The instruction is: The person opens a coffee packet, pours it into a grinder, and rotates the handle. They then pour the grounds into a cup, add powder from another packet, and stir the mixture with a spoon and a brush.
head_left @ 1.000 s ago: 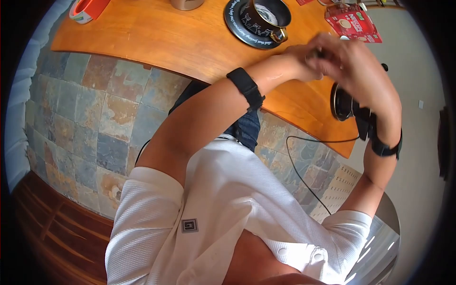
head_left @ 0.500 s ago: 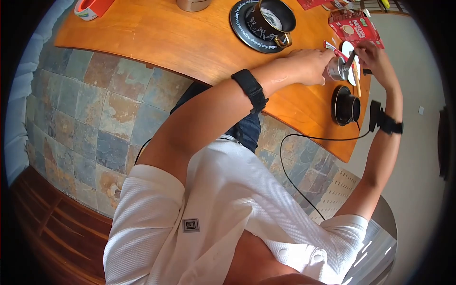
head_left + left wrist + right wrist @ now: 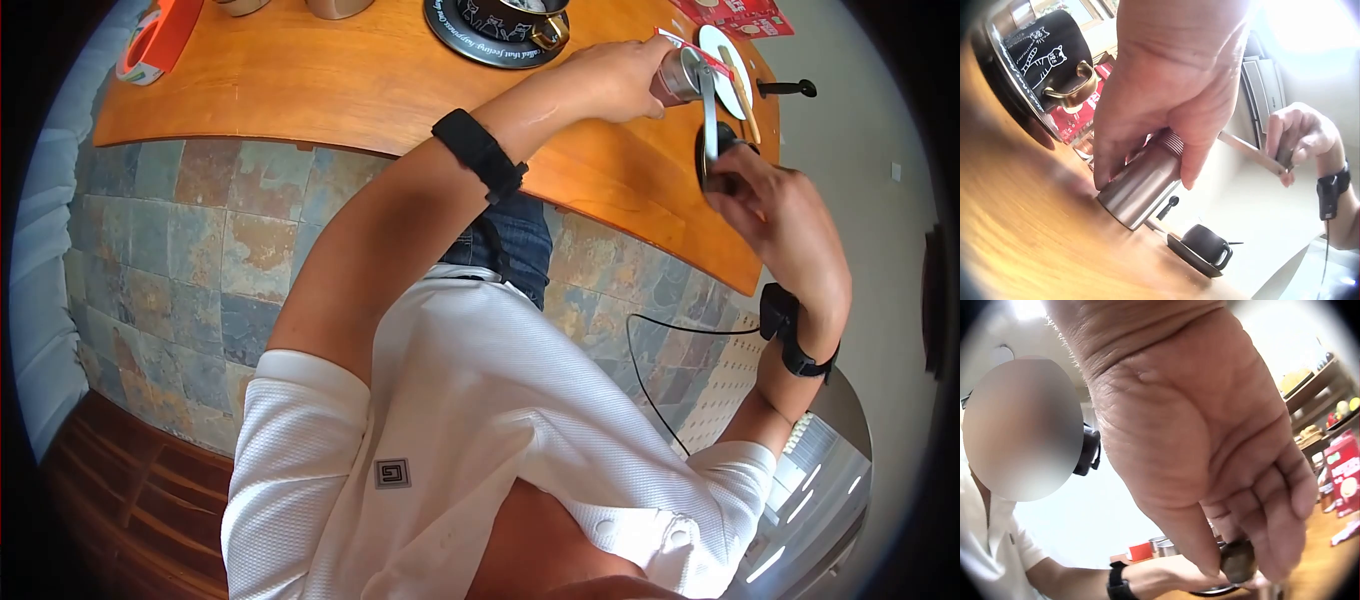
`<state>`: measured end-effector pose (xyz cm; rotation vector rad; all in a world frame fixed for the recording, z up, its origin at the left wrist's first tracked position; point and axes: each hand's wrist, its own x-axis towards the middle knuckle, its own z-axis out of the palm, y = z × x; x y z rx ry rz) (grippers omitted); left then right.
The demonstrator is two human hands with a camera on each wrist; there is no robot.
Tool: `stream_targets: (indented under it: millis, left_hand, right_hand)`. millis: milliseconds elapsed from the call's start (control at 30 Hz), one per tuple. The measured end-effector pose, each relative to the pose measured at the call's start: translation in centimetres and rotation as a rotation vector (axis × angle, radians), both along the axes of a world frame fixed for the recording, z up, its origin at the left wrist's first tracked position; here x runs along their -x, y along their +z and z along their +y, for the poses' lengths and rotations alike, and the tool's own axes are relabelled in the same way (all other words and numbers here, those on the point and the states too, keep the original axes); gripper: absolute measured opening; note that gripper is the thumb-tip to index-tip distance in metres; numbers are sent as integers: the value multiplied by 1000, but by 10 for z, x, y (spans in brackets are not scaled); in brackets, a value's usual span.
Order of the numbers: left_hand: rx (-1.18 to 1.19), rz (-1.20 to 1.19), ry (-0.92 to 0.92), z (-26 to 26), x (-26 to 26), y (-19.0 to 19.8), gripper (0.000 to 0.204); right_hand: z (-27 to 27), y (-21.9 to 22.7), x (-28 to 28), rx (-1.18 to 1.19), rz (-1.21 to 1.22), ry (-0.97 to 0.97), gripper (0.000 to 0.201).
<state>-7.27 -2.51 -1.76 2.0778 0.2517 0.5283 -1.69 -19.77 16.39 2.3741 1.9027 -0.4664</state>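
Note:
In the head view my left hand point(image 3: 622, 82) grips the metal body of a hand coffee grinder point(image 3: 680, 80). The left wrist view shows thumb and fingers wrapped round this steel cylinder point(image 3: 1138, 190), which lies tilted close over the wooden table. From its top a flat crank arm point(image 3: 710, 118) reaches toward my body. At the crank's far end, my right hand point(image 3: 790, 222) pinches the dark rounded knob point(image 3: 1238, 562) between thumb and fingers. Beyond the left hand, a black cat-patterned cup point(image 3: 1054, 56) with a gold handle stands on a black saucer point(image 3: 455, 42).
A small black cup point(image 3: 1205, 242) on a saucer sits below the crank. Past the grinder are a white dish point(image 3: 718, 45), a wooden-handled tool point(image 3: 743, 105), a red sachet point(image 3: 688, 42) and a red box point(image 3: 762, 14). An orange tape dispenser point(image 3: 170, 45) stands far left.
The crank has swung round from the grinder's far side toward my body, the right hand moving with it. My left hand stays on the grinder. The head view has shifted slightly.

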Motion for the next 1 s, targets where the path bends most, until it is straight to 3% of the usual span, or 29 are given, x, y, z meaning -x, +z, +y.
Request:
stream_targets:
  millis: [200, 267, 300, 333, 367, 400, 533, 567, 633, 767, 867, 933, 1000]
  left_hand:
    - [2, 14, -6, 2, 0, -1, 67]
    - [48, -98, -116, 5, -14, -21, 62]
    - [250, 63, -113, -2, 6, 0, 59]
    - [249, 63, -103, -3, 9, 7, 59]
    - [140, 65, -56, -4, 8, 11, 61]
    - [31, 68, -10, -4, 8, 13, 62]
    - [34, 75, 13, -4, 10, 14, 72]
    - [27, 53, 24, -4, 8, 11, 73]
    - [31, 57, 3, -3, 8, 12, 73]
    - [-8, -11, -10, -2, 4, 3, 76]
    - [10, 0, -29, 0, 5, 4, 76]
    - [1, -7, 8, 0, -7, -7, 73]
    - [-35, -36, 32, -1, -18, -14, 72]
  right_hand:
    - [64, -3, 20, 22, 62, 256, 19]
    - [94, -9, 16, -145, 18, 491, 20]
    - [113, -18, 5, -208, -36, 524, 19]
    - [126, -24, -3, -273, -89, 556, 20]
    - [148, 8, 27, 66, -308, 268, 24]
    - [159, 5, 18, 9, -270, 274, 25]
    - [179, -9, -56, -209, -284, 444, 26]
    - [172, -7, -62, -208, -284, 444, 26]
    - [155, -4, -69, -181, -363, 174, 26]
    - [110, -20, -146, -120, -228, 6, 19]
    - [60, -17, -127, -123, -213, 41, 24]
    - [36, -8, -113, 93, -268, -92, 20]
    - [18, -3, -85, 129, -289, -90, 18]
